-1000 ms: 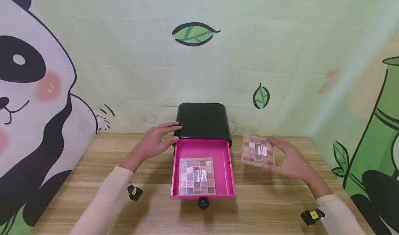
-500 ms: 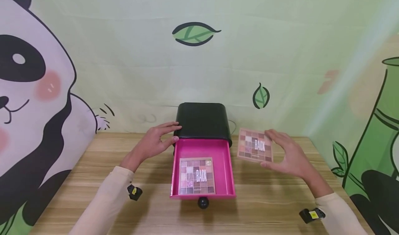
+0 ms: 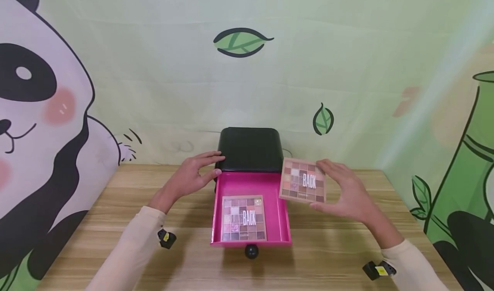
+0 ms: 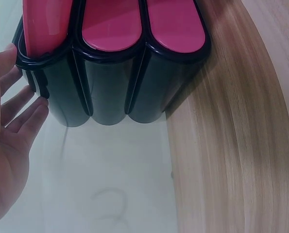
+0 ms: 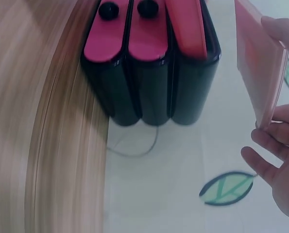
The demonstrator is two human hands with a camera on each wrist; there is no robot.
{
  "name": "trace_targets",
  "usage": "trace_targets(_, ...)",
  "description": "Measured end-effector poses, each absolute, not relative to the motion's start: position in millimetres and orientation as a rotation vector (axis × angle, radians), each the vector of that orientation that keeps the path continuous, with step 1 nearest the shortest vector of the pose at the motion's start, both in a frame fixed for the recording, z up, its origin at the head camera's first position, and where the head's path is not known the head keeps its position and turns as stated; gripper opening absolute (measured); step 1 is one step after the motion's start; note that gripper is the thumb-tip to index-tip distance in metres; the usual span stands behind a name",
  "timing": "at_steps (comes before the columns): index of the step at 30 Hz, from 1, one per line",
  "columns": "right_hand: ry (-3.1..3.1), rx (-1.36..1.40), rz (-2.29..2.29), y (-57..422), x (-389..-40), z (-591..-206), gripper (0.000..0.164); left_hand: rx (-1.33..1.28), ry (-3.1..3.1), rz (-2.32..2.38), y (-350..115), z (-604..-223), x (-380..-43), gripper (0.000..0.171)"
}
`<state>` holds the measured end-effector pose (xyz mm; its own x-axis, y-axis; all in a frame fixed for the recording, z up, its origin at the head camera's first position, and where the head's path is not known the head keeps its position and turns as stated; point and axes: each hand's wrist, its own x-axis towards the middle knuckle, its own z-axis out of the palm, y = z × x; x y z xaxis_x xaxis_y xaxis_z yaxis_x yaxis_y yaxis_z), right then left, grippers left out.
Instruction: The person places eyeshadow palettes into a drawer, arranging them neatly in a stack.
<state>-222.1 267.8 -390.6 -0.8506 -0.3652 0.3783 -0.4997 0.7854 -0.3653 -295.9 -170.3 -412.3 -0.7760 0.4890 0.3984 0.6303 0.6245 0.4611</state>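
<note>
A black cabinet [image 3: 250, 147] with pink drawers stands at the back of the table. Its top drawer [image 3: 275, 213] is pulled out, and an eyeshadow palette [image 3: 244, 226] marked "BACK" lies flat in its front left part. My left hand [image 3: 189, 176] rests its fairly straight fingers against the cabinet's left side, the thumb near the front edge. Between thumb and fingers, my right hand [image 3: 347, 192] holds a second eyeshadow palette [image 3: 301, 186] by its right side. This palette is raised and overlaps the drawer's right rim in the head view; its underside shows in the right wrist view.
Two lower drawers, the middle one [image 5: 149, 34] and the bottom one [image 5: 105, 39], are closed. A black round knob [image 3: 252, 251] sticks out from the open drawer's front. The wooden table [image 3: 200, 265] meets a printed cloth backdrop [image 3: 166, 80] behind.
My right hand has lifted the second palette slightly and carried it left, from beside the cabinet to the drawer's right edge. My left hand, the cabinet and the first palette have stayed put.
</note>
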Motion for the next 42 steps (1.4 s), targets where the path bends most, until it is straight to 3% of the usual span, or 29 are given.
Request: trace_targets(42,-2.683,0.911,0.703,155,-200,-400,0.106,-0.915,-2.597,-0.884,-171,-416,-297,0.050)
